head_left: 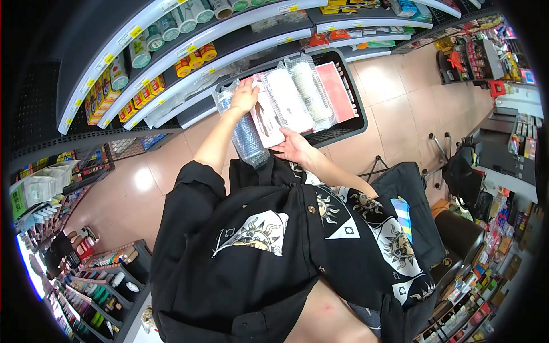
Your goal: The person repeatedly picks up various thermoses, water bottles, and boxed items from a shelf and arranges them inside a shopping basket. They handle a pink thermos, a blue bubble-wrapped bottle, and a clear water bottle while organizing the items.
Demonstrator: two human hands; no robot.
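My left hand (245,96) lies over the far end of a pink-and-white flat package (265,121), its fingers on the package's upper edge. At the near end, my right hand (294,146) has its fingers spread against the package's lower edge. A bubble-wrapped blue item (249,139) lies just left of the package. To its right are a bubble-wrapped white item (287,100) and another bubble-wrapped pale item (311,91). A flat pink package (336,90) lies farther right in the black basket (355,123).
Shelves (240,31) with rolls, yellow boxes and packets curve round the basket's far side. A black bag (409,200) is at my right, near a dark stool (460,234). More stocked racks stand at both sides on the tiled floor (394,128).
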